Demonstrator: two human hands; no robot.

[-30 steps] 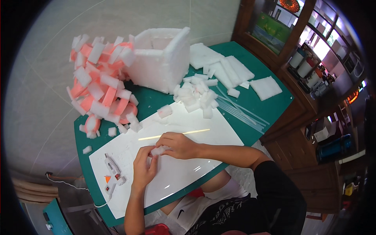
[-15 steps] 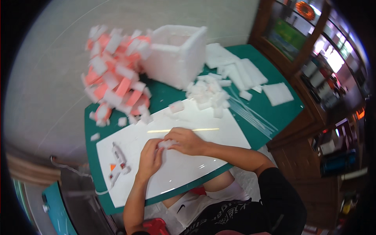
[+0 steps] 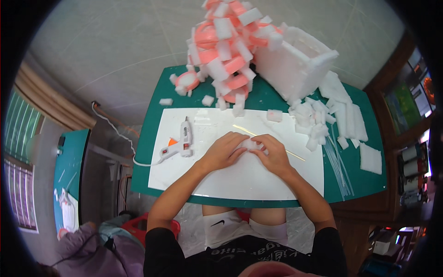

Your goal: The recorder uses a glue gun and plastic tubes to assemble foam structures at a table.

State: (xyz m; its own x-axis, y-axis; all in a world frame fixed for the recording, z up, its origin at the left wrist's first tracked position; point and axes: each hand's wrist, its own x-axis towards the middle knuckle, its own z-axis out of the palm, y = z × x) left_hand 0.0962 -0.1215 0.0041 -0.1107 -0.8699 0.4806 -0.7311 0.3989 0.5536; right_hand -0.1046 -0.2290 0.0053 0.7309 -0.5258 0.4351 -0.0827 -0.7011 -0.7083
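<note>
Over the white board (image 3: 180, 179), my left hand (image 3: 224, 151) and my right hand (image 3: 273, 154) meet, fingers closed around a small white foam piece (image 3: 249, 144). My fingertips cover part of its shape. Just beyond the hands, a thin gold strip (image 3: 295, 156) lies aslant on the board, its middle hidden behind them. To the left of my left hand rests a white glue gun (image 3: 186, 136) with an orange trigger part, its cord trailing off the table's left side. One foam block with pinkish marks (image 3: 274, 115) sits at the board's far edge.
A tall pile of pink rings with white foam blocks (image 3: 226, 60) stands at the back of the green table (image 3: 152, 124), beside a white foam box (image 3: 295, 69). Foam scraps (image 3: 311, 117), foam sheets (image 3: 371, 158) and clear glue sticks (image 3: 339, 171) lie right. Another person's purple sleeve (image 3: 92, 251) shows lower left.
My view has swung left, so the table and pile sit farther right in the picture. Both hands still hold the foam piece, with the fingers slightly shifted on it.
</note>
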